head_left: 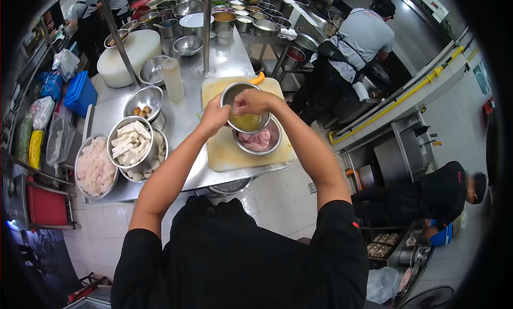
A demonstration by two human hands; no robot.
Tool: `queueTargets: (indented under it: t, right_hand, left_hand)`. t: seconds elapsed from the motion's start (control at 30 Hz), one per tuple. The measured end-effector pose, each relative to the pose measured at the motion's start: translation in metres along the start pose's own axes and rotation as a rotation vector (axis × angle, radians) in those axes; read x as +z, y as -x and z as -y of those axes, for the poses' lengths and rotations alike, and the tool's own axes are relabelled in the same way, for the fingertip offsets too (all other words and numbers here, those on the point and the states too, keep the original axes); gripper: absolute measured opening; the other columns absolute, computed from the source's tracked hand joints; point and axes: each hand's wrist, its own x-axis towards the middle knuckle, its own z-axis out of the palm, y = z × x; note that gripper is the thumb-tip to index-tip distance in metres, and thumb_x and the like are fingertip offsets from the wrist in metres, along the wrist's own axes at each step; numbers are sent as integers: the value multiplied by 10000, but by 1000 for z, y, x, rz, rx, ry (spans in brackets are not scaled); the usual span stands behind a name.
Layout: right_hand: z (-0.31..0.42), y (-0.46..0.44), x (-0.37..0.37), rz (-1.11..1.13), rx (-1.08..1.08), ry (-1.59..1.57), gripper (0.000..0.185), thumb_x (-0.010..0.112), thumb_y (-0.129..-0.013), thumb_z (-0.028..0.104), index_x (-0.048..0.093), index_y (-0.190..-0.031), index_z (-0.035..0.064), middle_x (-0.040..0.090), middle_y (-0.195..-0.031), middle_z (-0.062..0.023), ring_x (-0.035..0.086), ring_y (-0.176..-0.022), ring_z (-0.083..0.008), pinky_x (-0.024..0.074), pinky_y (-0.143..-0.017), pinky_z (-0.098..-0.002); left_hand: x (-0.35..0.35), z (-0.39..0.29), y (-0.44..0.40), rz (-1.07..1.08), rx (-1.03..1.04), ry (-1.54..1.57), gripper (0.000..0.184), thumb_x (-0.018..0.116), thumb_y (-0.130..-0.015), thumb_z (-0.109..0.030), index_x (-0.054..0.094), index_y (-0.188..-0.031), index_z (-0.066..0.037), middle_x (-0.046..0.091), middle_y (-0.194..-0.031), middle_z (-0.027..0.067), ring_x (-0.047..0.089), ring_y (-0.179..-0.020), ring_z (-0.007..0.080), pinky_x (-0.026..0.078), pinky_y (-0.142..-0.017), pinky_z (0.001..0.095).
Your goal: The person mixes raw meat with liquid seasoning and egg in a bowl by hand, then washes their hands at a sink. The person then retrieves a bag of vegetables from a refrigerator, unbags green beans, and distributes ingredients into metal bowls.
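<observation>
My left hand (215,116) grips the left rim of a metal bowl (267,123) that holds yellowish liquid (247,122). Over the same bowl, my right hand (251,103) has its fingers drawn together and pointing down inside; whatever they hold is too small to name. Partly under that bowl is a second metal bowl (279,138) with pink raw meat (256,141) in it. Both bowls are over a pale cutting board (222,151). A knife's yellow handle (257,78) lies at the board's top edge.
Left on the steel table (197,175) are bowls of white strips (131,143) and pale raw pieces (96,166), plus a squeeze bottle (172,79). A metal post (207,36) rises behind the board. One co-worker (363,36) stands back right, another (438,197) bends at lower right.
</observation>
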Motion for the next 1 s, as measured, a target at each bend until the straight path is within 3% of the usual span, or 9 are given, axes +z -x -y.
queueTargets:
  t: [0.13,0.2,0.33,0.37,0.6,0.7,0.77,0.87,1.0]
  right_hand:
    - [8,-7,5,6,10,-39,188,680,-770,235,661,-843,63,656,-776,-105,595,-711,-237,458,-691,-361]
    - [1,-12,13,181,65,55,154,679,-750,210,660,-820,75,646,-738,-103,583,-682,-242,450,-677,-371]
    - [-11,0,16,221,87,25,136,644,-697,118,659,-817,57,649,-715,-98,584,-654,-207,451,-632,-353]
    - [-3,8,10,194,108,-2,158,635,-665,66,662,-819,39,658,-721,-95,588,-649,-190,459,-615,-338]
    - [1,36,-1,138,187,-160,149,633,-636,25,652,-782,6,653,-705,-77,594,-650,-156,468,-602,-312]
    - [-7,50,2,-16,135,-129,87,639,-705,24,644,-790,5,633,-700,-35,585,-644,-120,471,-596,-276]
    - [-10,62,7,-221,183,-572,41,625,-802,38,637,-833,15,606,-714,2,567,-643,-83,471,-596,-239]
    - [-3,84,9,-325,242,-810,68,603,-870,75,628,-884,13,599,-742,10,555,-648,-61,466,-590,-218]
    - [-6,105,35,-495,335,-860,68,609,-865,66,623,-879,0,596,-723,8,542,-622,-58,448,-562,-213]
  left_hand:
    - [-2,5,-8,39,0,14,477,430,-773,22,484,-1243,-41,623,-889,116,629,-593,197,565,-479,341]
    - [-4,8,-10,47,-12,15,484,431,-774,26,481,-1250,-43,625,-897,118,632,-596,196,566,-480,340]
    - [-5,9,-10,-26,57,27,497,433,-780,24,468,-1272,-42,623,-914,118,638,-611,190,567,-482,332]
    - [-4,6,-8,-42,42,32,498,434,-781,23,466,-1274,-42,623,-914,117,638,-609,191,567,-482,332]
    - [-9,6,-6,-45,-2,35,470,428,-799,2,466,-1265,-44,607,-915,97,639,-683,190,577,-503,352]
    - [-9,2,-6,-42,-65,52,454,424,-798,-3,477,-1246,-50,597,-907,89,635,-688,190,581,-518,362]
    - [-11,0,-6,-51,-110,58,447,421,-795,-3,482,-1235,-53,593,-902,85,633,-683,189,584,-529,366]
    - [-15,5,-7,-47,-157,64,377,417,-824,-19,506,-1190,-35,615,-946,95,651,-729,183,585,-535,349]
    - [-21,6,-6,-55,-179,91,382,413,-819,-15,511,-1186,-44,613,-937,93,643,-715,178,586,-572,356]
